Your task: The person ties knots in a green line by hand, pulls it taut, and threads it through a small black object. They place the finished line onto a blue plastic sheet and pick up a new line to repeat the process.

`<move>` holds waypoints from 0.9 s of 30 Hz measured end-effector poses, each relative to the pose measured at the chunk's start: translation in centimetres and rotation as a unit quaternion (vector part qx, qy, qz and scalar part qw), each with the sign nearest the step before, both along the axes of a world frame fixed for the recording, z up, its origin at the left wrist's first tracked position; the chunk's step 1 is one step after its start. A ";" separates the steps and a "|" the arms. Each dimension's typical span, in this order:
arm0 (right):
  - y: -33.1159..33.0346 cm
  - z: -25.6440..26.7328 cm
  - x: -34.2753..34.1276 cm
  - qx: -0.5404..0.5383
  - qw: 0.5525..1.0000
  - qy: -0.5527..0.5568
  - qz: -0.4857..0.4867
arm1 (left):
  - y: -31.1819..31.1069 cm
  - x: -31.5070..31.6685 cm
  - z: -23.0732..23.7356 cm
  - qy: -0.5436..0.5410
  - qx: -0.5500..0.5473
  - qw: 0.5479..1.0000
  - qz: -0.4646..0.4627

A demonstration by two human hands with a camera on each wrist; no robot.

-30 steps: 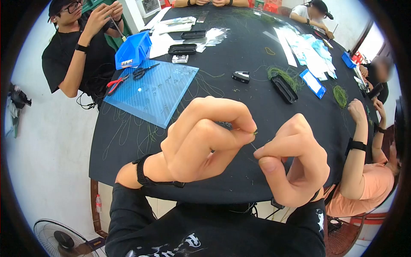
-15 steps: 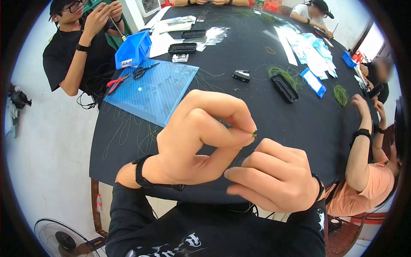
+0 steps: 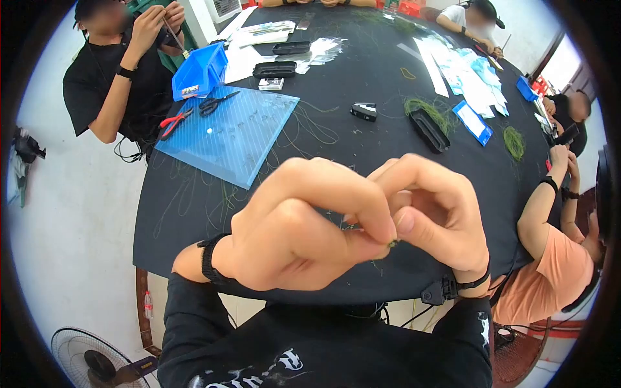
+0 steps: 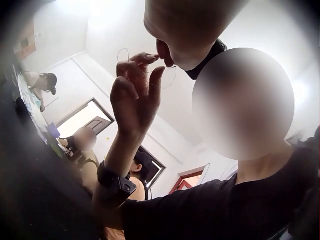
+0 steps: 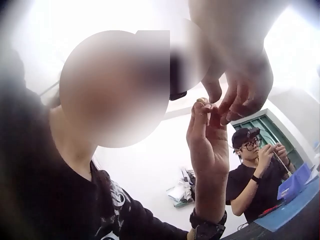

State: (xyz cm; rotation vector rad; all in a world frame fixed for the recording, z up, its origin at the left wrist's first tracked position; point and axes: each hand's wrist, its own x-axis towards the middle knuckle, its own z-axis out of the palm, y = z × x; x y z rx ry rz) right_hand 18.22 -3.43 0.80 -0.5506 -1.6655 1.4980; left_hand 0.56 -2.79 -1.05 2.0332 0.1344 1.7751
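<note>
Over the table's near side, my left hand [image 3: 310,226] pinches a tiny green piece [image 3: 392,244] between thumb and fingertips. Facing it, my right hand [image 3: 440,213] has curled fingers, partly hidden behind the left hand, and its thumb tip overlaps the left fingertips. In the left wrist view, a very thin line [image 4: 175,76] forms loops about the right fingers and runs toward the left fingertips. The right wrist view shows a gap between the right thumb and fingers, close to the pinch.
A blue ruled board [image 3: 226,139] bears red-handled pliers [image 3: 173,123] and black scissors [image 3: 217,103]; a blue bin [image 3: 200,68] stands behind. A black tray [image 3: 429,129], green line tangles [image 3: 514,143] and a small black device [image 3: 363,112] lie ahead. Other people sit around.
My right hand dropped low and left with its back turned up, then rose to meet the left fingertips. The left hand keeps its pinch and has shifted slightly toward the right.
</note>
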 end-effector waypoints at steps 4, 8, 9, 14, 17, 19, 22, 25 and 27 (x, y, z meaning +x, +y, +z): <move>0.1 -0.4 0.0 -0.043 0.997 0.018 0.066 | 0.1 0.1 0.0 0.002 0.021 1.000 -0.010; 0.0 -0.4 -0.1 -0.101 0.989 0.052 0.096 | 0.1 0.2 0.0 0.004 0.022 1.000 -0.012; -0.1 -0.5 -0.1 -0.111 0.987 0.059 0.102 | 0.1 0.1 0.1 0.006 0.019 1.000 -0.014; -0.2 -0.8 -0.4 -0.116 0.983 0.096 0.107 | -0.1 0.4 -0.2 -0.018 0.008 1.000 -0.014; -0.2 -0.8 -0.6 -0.126 0.977 0.122 0.118 | -0.2 0.4 0.1 -0.011 0.013 1.000 0.009; -0.1 -0.8 -0.6 -0.134 0.974 0.135 0.125 | -0.4 0.0 0.3 0.010 0.021 0.999 0.040; 0.0 -1.0 -0.6 -0.139 0.971 0.149 0.127 | -0.6 -0.1 0.3 0.025 0.025 0.998 0.059; 0.0 -0.9 -0.5 -0.128 0.974 0.145 0.119 | -0.7 0.1 0.1 0.020 0.027 0.998 0.057; 0.3 -1.1 -0.3 -0.099 0.979 0.132 0.117 | -0.5 0.5 0.1 0.006 0.038 0.997 0.064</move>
